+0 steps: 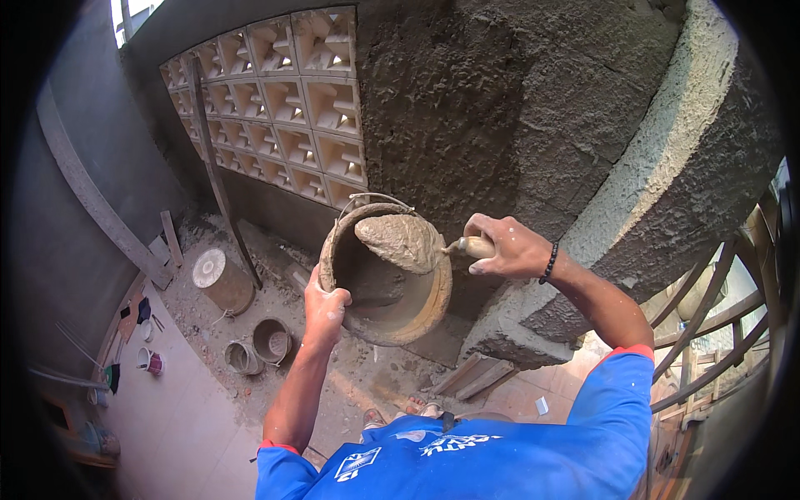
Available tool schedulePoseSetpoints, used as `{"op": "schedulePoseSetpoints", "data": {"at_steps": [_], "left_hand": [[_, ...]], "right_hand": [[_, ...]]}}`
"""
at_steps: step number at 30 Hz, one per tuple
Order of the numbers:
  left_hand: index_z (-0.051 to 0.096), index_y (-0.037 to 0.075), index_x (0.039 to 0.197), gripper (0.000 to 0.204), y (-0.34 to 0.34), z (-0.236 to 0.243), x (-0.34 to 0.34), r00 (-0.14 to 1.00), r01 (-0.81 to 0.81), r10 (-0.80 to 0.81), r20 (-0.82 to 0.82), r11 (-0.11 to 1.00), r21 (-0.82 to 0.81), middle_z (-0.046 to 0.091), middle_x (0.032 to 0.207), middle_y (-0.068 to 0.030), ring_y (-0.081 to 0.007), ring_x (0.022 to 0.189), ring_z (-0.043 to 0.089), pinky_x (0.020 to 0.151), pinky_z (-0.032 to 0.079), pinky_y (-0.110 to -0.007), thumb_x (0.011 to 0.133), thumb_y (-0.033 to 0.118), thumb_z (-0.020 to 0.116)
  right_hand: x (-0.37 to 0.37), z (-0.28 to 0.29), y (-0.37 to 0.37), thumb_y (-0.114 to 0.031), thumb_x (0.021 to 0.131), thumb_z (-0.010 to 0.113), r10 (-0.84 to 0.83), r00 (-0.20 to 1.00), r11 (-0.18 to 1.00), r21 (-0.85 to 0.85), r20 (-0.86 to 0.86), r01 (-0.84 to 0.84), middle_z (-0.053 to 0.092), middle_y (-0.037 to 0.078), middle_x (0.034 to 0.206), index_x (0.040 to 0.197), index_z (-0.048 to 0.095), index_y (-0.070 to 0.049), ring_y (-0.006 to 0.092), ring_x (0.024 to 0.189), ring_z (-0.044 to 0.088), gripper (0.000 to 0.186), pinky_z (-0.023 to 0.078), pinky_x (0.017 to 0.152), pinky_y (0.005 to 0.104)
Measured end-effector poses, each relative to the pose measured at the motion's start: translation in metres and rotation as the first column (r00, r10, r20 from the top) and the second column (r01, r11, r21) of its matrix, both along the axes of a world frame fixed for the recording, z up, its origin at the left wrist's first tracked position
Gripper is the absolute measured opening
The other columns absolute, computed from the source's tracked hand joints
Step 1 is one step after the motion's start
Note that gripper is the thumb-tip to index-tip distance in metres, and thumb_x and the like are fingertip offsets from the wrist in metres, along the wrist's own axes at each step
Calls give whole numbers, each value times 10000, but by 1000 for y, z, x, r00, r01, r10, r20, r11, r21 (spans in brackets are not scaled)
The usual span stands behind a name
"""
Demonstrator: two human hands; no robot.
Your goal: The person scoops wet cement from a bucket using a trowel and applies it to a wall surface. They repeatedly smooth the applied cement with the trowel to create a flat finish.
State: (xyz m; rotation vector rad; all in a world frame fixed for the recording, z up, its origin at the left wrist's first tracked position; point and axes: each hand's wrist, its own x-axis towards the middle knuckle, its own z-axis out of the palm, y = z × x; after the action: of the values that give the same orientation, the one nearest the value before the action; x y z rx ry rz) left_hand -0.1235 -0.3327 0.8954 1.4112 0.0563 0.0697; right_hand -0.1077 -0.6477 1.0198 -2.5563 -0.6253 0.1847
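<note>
My left hand [326,310] is closed on the near left rim of a round mortar bucket [435,304], which is tilted with its mouth toward me. Wet grey mortar coats the inside of the bucket, and its wire handle rests at the far side. My right hand [510,248] grips the wooden handle of a trowel [472,247]. A thick heap of mortar [398,242] covers the trowel's blade, over the bucket's mouth. Just beyond the bucket stands a wall [450,108] with dark, rough, wet mortar on it.
A block vent screen [275,100] sits in the wall at left, with a wooden post [215,167] leaning before it. An upturned bucket [223,282] and two small pails [272,340] stand on the dusty floor. A rough concrete column [633,200] rises at right; boards [473,377] lie below.
</note>
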Motion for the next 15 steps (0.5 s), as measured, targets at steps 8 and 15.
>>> {"op": "schedulePoseSetpoints", "data": {"at_steps": [8, 15], "left_hand": [[498, -56, 1254, 646, 8, -7, -2, 998, -65, 65, 13, 998, 18, 598, 1078, -84, -157, 944, 558, 827, 446, -240, 608, -60, 497], [501, -66, 1243, 642, 1, -30, -16, 997, -74, 73, -12, 997, -15, 602, 1079, -97, -159, 940, 561, 804, 462, -246, 602, -58, 503]], "right_hand": [[9, 166, -11, -263, 800, 758, 168, 970, 980, 80, 175, -184, 609, 44, 710, 1031, 639, 12, 96, 611, 575, 379, 471, 545, 263], [114, 197, -73, -290, 910, 624, -201, 966, 978, 92, 160, 188, 518, -23, 645, 1010, 662, 9, 69, 526, 491, 318, 418, 481, 255]]}}
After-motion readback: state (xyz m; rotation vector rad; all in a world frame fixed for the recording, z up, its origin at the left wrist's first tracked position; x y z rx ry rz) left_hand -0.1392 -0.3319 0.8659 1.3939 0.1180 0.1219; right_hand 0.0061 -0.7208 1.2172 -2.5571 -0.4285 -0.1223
